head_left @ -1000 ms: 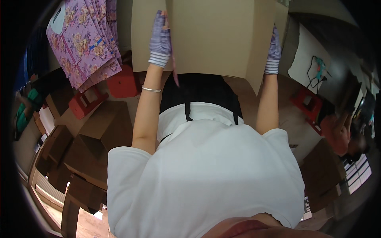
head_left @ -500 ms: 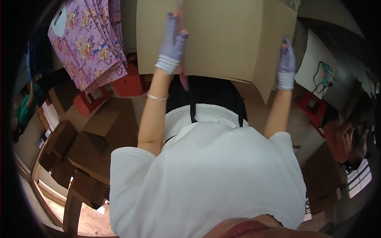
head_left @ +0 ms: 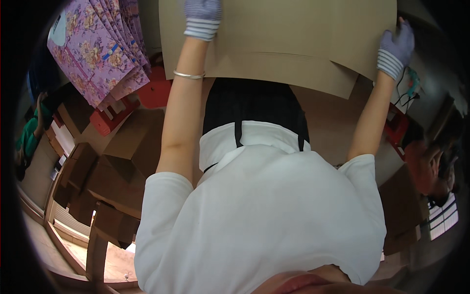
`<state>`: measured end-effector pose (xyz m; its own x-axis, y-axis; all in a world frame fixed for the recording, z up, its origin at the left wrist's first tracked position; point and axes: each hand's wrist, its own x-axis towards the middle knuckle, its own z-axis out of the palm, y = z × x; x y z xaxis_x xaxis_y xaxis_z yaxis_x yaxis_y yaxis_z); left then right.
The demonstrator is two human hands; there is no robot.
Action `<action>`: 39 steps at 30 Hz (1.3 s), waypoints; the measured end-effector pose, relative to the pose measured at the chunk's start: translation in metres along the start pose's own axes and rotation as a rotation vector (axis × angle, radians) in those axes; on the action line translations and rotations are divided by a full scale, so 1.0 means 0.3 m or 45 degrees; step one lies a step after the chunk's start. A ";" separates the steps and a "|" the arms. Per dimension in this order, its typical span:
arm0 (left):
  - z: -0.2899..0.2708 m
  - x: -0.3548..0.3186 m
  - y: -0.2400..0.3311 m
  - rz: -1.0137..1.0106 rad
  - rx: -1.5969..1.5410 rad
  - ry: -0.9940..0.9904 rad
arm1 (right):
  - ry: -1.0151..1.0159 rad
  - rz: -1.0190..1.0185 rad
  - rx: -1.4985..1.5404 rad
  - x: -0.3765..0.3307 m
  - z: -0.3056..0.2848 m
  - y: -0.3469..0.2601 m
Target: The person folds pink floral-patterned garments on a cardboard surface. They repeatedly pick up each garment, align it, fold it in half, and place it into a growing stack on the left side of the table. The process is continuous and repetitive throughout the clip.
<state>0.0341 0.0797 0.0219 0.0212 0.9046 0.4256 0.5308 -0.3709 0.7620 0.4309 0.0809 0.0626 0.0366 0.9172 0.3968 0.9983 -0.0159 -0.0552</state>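
A large tan cardboard sheet (head_left: 274, 36) with creases and flaps lies before me at the top of the view. My left hand (head_left: 202, 14), in a lilac glove with a white striped cuff, is over its left part. The view's upper edge cuts off those fingers, so their grip is hidden. At the sheet's right edge is my right hand (head_left: 397, 48), gloved the same way. Its thumb and fingers are apart, and nothing shows in them. A stack of purple floral bags or folded packages (head_left: 100, 51) stands left of the sheet.
Red stools (head_left: 115, 116) show under the stack, and another red stool (head_left: 395, 125) is at the right. Brown cardboard boxes (head_left: 132, 142) sit at the lower left. A teal tool with a cable (head_left: 412, 82) lies beyond my right hand. A person in green (head_left: 30, 134) is far left.
My right hand has moved outward to the right, and the sheet's right flap has swung out flatter. My left hand has shifted up. The pinkish strip beside it is out of sight.
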 end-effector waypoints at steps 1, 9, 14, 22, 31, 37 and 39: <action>0.026 0.000 0.033 0.065 0.049 -0.036 | 0.107 -0.121 0.119 -0.014 -0.025 -0.029; 0.288 -0.116 0.024 0.195 0.749 -0.443 | -1.089 0.247 1.077 -0.384 0.146 -0.447; 0.295 -0.173 0.031 0.225 0.710 -0.481 | -0.943 0.062 0.749 -0.400 0.244 -0.484; 0.278 -0.315 0.021 0.232 0.659 -0.473 | -0.586 0.034 0.727 -0.449 0.270 -0.510; 0.282 -0.332 0.013 0.244 0.648 -0.406 | -0.600 0.053 0.724 -0.465 0.288 -0.508; 0.287 -0.336 -0.010 0.261 0.627 -0.397 | -0.603 0.039 0.747 -0.446 0.274 -0.517; 0.290 -0.333 -0.005 0.250 0.619 -0.407 | -0.697 0.045 0.712 -0.436 0.266 -0.515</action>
<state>0.1050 0.0081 -0.0642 0.3711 0.8752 0.3105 0.8152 -0.4672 0.3425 0.2683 -0.0048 -0.0538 -0.1044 0.9880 -0.1138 0.8212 0.0211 -0.5703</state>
